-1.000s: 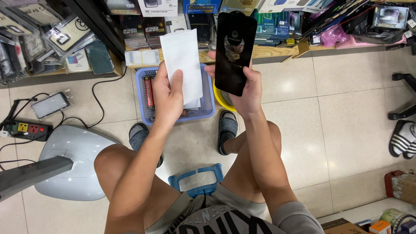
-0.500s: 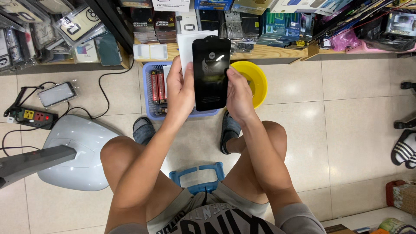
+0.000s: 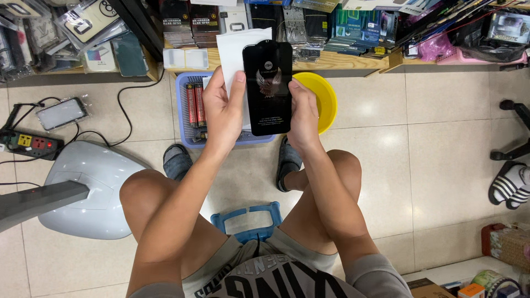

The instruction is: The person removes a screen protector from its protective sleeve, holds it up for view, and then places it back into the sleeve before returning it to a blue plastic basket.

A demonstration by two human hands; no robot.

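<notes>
Holding a black glass panel (image 3: 268, 87) upright near the top centre of the frame, you have brought it across in front of the white sleeve (image 3: 237, 60), closing the gap between them. Your left hand (image 3: 223, 110) grips the sleeve; your right hand (image 3: 302, 113) clamps the panel's edge, above a blue basket (image 3: 185, 118).

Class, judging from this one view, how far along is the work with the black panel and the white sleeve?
Done: black panel and white sleeve are brought together. In hand: left hand holds the sleeve, right hand the panel, overlapping. Left: most of the panel is outside the sleeve.
</notes>
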